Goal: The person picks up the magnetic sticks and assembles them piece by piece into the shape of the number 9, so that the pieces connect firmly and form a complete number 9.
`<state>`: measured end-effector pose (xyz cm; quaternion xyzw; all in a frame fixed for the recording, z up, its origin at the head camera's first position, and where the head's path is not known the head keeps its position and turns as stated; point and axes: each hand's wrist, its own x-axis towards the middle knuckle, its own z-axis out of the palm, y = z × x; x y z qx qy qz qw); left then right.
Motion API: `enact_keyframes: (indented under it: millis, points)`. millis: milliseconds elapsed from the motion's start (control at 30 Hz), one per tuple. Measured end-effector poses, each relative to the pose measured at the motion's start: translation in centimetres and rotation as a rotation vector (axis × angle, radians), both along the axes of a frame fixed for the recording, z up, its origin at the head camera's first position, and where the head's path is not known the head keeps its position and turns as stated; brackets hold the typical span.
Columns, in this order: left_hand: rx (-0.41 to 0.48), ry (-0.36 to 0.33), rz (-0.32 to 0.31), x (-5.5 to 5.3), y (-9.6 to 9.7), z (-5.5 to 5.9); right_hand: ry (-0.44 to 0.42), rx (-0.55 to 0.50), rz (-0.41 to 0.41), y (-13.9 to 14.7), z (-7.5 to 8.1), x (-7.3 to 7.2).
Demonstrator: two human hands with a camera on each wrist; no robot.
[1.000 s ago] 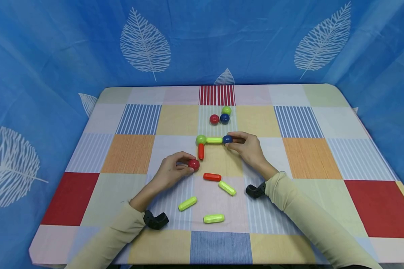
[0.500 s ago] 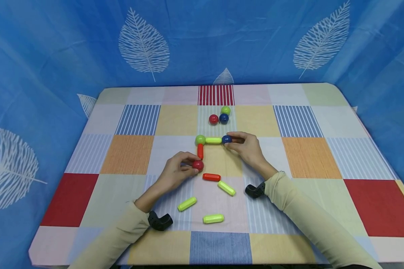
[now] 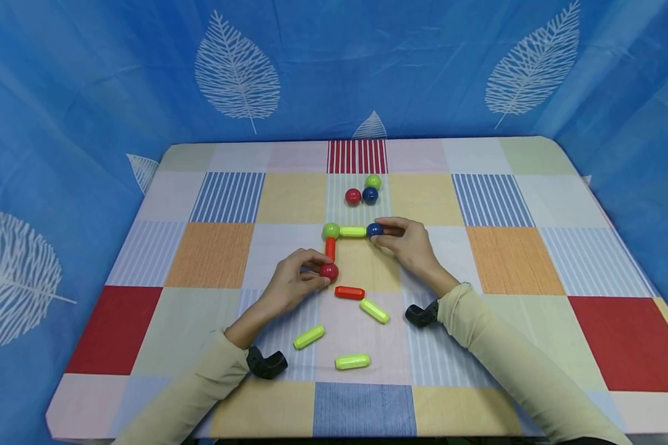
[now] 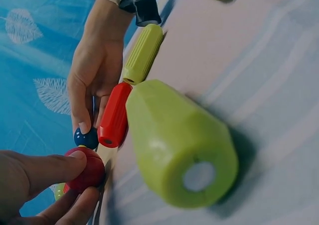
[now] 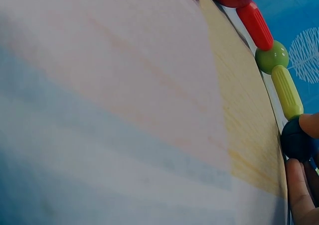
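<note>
Between thumb and fingers my left hand (image 3: 296, 281) pinches a red ball (image 3: 329, 272), which touches the near end of a red rod (image 3: 331, 250). That rod's far end meets a green ball (image 3: 331, 231). From the green ball a yellow-green rod (image 3: 353, 232) runs right to a dark blue ball (image 3: 375, 230), forming a corner shape. My right hand (image 3: 411, 244) pinches the blue ball. The right wrist view shows the same chain, with the blue ball (image 5: 296, 139) against the yellow-green rod (image 5: 287, 92).
Nearer the front lie a loose red rod (image 3: 349, 292) and several yellow-green rods (image 3: 352, 361). Behind the joined pieces sit a red ball (image 3: 353, 197), a blue ball (image 3: 370, 196) and a green ball (image 3: 373, 182). A patchwork cloth (image 3: 200, 334) covers the table.
My left hand has moved right with its red ball, which was apart from the red rod and now touches its near end. My right hand keeps its place on the blue ball.
</note>
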<state>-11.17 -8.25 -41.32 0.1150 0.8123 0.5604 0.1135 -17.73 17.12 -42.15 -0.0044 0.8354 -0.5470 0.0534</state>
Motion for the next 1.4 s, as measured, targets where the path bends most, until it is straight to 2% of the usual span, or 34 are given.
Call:
enact_keyframes:
  millis: [867,1067,1400]
  points:
    - [0.03,0.014,-0.021,-0.16,-0.3,-0.43,-0.021,0.023,0.009,-0.21,-0.03,0.0]
    - [0.021,-0.003,-0.015,-0.19,-0.29,-0.36,-0.025,0.005,0.021,-0.14,0.01,-0.02]
    - [0.016,-0.011,-0.008,-0.33,-0.27,-0.42,-0.005,0.009,0.03,0.34,0.35,0.55]
